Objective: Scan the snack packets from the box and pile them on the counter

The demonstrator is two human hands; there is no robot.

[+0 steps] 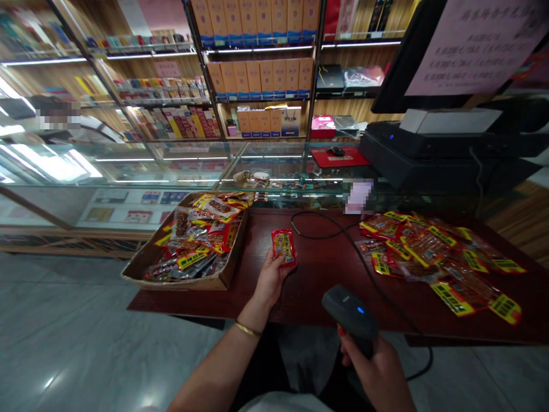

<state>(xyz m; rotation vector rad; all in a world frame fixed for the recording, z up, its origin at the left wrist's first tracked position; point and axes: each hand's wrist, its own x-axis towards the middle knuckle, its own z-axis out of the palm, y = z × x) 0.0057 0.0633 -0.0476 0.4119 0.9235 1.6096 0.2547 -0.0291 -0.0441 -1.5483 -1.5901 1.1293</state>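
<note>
Over the table's bare middle, left hand (268, 280) grips a snack packet (283, 246) (right hand (377, 366) clasps scanner (349, 312)).

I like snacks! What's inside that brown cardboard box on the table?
The brown cardboard box is piled with shiny red-and-yellow snack packets. They cover its bottom, so anything underneath stays hidden.

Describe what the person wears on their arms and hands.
Both forearms are bare, with no sleeves showing. The left hand has a thin gold bangle at the wrist. The right hand shows red-painted fingernails. No gloves, watch or visible rings.
</note>
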